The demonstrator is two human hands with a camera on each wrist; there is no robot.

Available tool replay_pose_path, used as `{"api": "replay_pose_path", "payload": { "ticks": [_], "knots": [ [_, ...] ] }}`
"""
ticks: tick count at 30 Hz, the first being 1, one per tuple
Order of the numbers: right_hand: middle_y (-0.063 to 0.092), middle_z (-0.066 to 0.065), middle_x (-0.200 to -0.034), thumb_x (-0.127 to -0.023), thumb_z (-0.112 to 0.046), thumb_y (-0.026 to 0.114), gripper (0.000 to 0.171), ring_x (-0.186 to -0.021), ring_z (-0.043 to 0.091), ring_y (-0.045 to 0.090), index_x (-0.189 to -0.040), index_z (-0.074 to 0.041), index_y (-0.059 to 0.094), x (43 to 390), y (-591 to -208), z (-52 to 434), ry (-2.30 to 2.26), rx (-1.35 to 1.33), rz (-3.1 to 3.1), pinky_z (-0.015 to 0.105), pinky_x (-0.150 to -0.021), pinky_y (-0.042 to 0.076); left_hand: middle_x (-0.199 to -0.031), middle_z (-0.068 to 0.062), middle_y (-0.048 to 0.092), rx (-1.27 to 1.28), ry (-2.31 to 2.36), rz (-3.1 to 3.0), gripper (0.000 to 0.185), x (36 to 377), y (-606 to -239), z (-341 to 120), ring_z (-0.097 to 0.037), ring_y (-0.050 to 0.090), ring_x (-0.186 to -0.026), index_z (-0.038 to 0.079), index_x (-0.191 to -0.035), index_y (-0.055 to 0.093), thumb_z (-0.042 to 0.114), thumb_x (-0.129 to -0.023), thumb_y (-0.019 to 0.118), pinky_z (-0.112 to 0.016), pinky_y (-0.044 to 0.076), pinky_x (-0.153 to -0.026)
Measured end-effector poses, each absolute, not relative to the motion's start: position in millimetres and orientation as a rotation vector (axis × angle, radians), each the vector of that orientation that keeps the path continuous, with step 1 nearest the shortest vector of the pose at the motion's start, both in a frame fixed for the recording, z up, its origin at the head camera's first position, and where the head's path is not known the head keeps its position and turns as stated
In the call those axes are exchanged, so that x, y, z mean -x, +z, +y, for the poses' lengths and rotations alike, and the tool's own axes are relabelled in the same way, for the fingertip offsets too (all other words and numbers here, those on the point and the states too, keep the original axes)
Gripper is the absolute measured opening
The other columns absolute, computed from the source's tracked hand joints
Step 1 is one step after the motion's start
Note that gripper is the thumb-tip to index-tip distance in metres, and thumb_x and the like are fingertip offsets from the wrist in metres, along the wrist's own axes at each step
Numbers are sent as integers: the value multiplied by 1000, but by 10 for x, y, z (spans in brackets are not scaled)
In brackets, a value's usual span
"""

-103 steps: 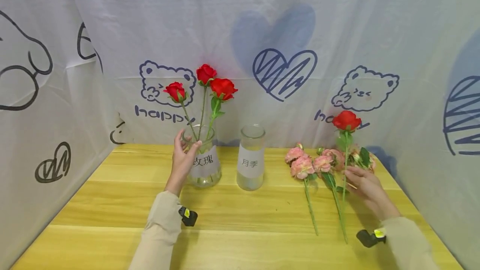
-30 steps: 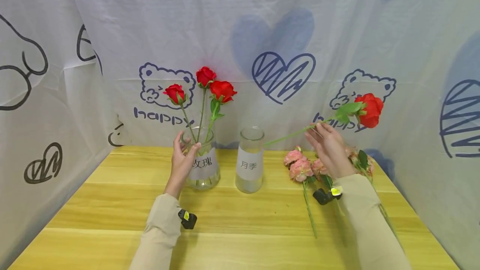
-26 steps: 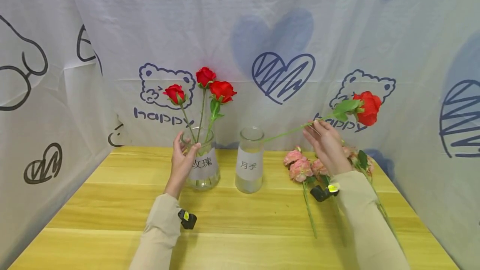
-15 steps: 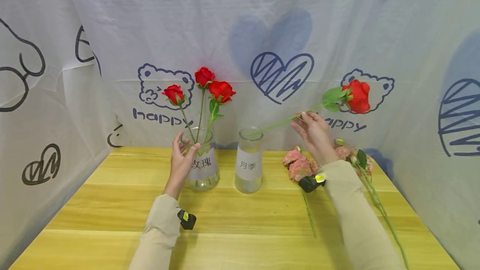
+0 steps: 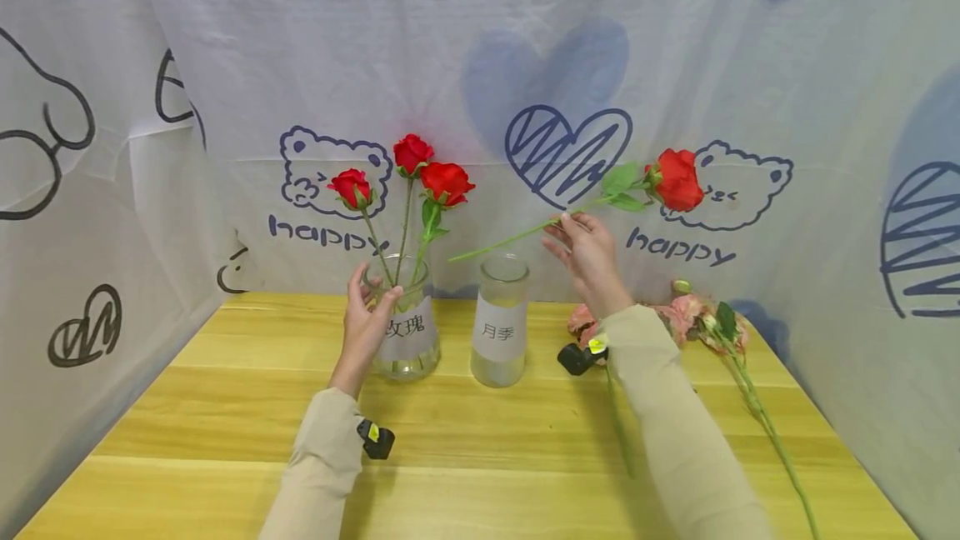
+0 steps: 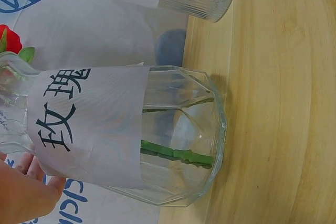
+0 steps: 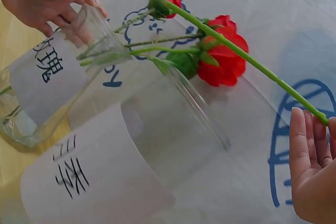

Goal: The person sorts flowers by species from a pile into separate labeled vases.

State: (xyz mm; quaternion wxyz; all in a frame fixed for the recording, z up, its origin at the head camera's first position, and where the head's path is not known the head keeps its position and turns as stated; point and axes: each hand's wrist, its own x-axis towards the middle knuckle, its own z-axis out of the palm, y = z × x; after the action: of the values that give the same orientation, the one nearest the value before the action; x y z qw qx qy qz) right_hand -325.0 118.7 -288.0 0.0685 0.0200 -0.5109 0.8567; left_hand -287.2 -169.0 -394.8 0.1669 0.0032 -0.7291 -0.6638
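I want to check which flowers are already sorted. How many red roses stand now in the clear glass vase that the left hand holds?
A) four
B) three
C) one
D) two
B: the head view shows three red roses standing in the clear glass vase held by the left hand; the right hand holds a fourth rose in the air.
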Motion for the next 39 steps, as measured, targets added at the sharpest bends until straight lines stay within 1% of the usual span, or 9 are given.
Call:
{"api": "replay_pose_path", "payload": {
  "ticks": [6, 13, 16, 20, 25, 28, 33, 37, 39],
  "knots": [
    [58, 10, -101, -101, -4, 47, 5, -84, 15, 61, -102, 0, 50, 3295, -2863, 974, 2535, -97, -1560, 26, -79, 56, -149, -16, 34, -6, -1892, -2077, 75, 2867, -3948, -1687, -37, 29, -136, 17, -154, 16, 27, -94, 60, -50, 27, -112],
    [57, 21, -112, -100, -2, 49, 4, -81, 15, 62, -101, 1, 51, 3348, -2839, 756, 2521, -93, -1562, 25, -74, 57, -149, -17, 35, -10, -1884, -2080, 75, 2855, -3939, -1693, -37, 29, -136, 17, -154, 16, 26, -94, 60, -51, 27, -112],
    [56, 23, -114, -99, -1, 49, 4, -80, 15, 63, -101, 2, 52, 3363, -2848, 679, 2518, -94, -1574, 25, -73, 57, -149, -16, 35, -10, -1881, -2080, 74, 2854, -3939, -1697, -37, 29, -136, 17, -154, 16, 27, -95, 60, -51, 27, -111],
    [59, 19, -107, -99, -1, 50, 5, -81, 15, 63, -102, 3, 52, 3378, -2874, 602, 2505, -95, -1599, 25, -73, 57, -149, -16, 35, -3, -1881, -2077, 74, 2863, -3948, -1702, -36, 29, -136, 17, -154, 16, 26, -95, 60, -51, 27, -112],
    [62, 13, -99, -97, -1, 54, 4, -81, 15, 64, -101, 0, 53, 3394, -2885, 531, 2484, -69, -1639, 25, -70, 58, -148, -17, 35, 16, -1872, -2078, 75, 2863, -3949, -1697, -34, 28, -137, 16, -154, 16, 26, -95, 60, -49, 26, -112],
    [63, 20, -106, -96, 0, 55, 4, -79, 14, 64, -100, 0, 54, 3396, -2863, 470, 2452, -72, -1666, 25, -68, 58, -148, -17, 36, 20, -1864, -2071, 74, 2858, -3947, -1694, -34, 29, -137, 16, -154, 17, 26, -94, 61, -49, 26, -112],
    [58, 31, -119, -95, 0, 57, 6, -76, 13, 63, -101, 1, 55, 3398, -2816, 346, 2383, -113, -1721, 23, -63, 57, -148, -18, 36, 20, -1856, -2067, 74, 2860, -3946, -1698, -34, 28, -137, 15, -154, 17, 26, -95, 60, -49, 26, -112],
    [59, 32, -118, -94, 1, 59, 11, -75, 13, 63, -105, 4, 56, 3378, -2791, 228, 2320, -163, -1779, 23, -61, 57, -148, -17, 35, 8, -1864, -2074, 74, 2862, -3951, -1699, -36, 29, -137, 18, -154, 17, 27, -94, 60, -50, 28, -111],
    [61, 30, -116, -94, 1, 59, 14, -75, 14, 63, -106, 5, 56, 3364, -2777, 162, 2268, -193, -1820, 26, -63, 58, -148, -16, 35, 3, -1870, -2076, 75, 2865, -3956, -1696, -36, 29, -136, 19, -154, 17, 28, -94, 60, -51, 28, -111]
  ]
}}
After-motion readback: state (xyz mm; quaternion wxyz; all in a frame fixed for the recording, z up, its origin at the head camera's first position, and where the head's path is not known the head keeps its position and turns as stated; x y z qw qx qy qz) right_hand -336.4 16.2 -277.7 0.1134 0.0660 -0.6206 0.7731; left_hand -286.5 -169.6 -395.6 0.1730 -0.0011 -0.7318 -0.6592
